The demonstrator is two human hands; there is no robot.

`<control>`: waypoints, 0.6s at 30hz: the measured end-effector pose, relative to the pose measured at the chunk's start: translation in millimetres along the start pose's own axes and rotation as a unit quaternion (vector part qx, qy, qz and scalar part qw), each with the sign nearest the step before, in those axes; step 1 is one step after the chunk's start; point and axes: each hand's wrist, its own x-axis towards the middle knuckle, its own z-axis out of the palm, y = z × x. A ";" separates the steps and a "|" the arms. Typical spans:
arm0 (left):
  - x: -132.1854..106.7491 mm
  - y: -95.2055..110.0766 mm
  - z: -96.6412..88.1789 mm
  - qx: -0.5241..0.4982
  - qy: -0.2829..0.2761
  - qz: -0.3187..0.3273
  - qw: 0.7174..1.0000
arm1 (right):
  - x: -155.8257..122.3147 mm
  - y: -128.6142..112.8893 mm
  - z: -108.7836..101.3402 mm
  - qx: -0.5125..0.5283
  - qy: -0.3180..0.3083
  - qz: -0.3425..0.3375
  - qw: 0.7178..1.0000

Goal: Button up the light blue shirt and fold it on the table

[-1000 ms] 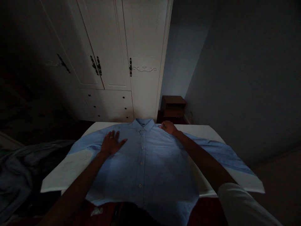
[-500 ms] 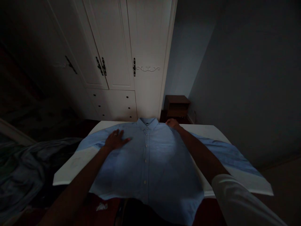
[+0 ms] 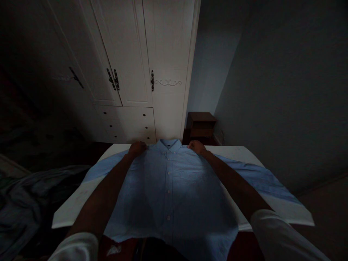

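Observation:
A light blue button-up shirt point(image 3: 181, 192) lies front side up across a white table point(image 3: 69, 208), its collar at the far edge and its sleeves spread out to both sides. My left hand point(image 3: 137, 148) is closed on the shirt's shoulder left of the collar. On the other shoulder, my right hand point(image 3: 197, 147) pinches the cloth right of the collar. The fingertips of both hands are partly hidden in the dim light. The shirt's lower hem hangs over the near table edge.
Behind the table stands a white wardrobe point(image 3: 170, 105) with dark handles and drawers. A small brown nightstand point(image 3: 201, 123) is by the grey wall point(image 3: 285, 90). Dark crumpled cloth point(image 3: 27, 195) is heaped at the left.
My left hand has gone from lying flat on the shirt's chest, fingers spread, up to the left shoulder and closed there. My right hand has shifted slightly toward the collar.

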 end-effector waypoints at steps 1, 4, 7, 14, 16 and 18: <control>3.6 -1.6 1.1 -0.003 -0.003 -0.007 1.000 | 0.5 1.2 0.0 0.003 -0.001 -0.002 1.000; 11.6 -5.4 4.2 -0.007 -0.006 -0.036 0.999 | 5.4 3.7 2.2 0.004 -0.002 0.012 1.000; 15.4 -5.7 8.1 -0.006 -0.007 -0.063 0.998 | 12.5 4.3 6.5 -0.007 -0.001 0.034 0.999; 12.2 9.2 9.2 0.030 0.031 -0.067 0.997 | 9.8 -0.1 9.2 -0.047 0.017 0.040 0.998; 10.0 19.7 7.8 0.036 0.044 -0.026 0.998 | 4.0 -9.8 9.1 -0.068 0.044 0.030 0.996; 8.0 32.9 8.7 0.035 0.044 0.040 0.998 | -1.3 -25.3 10.5 -0.083 0.070 0.001 0.994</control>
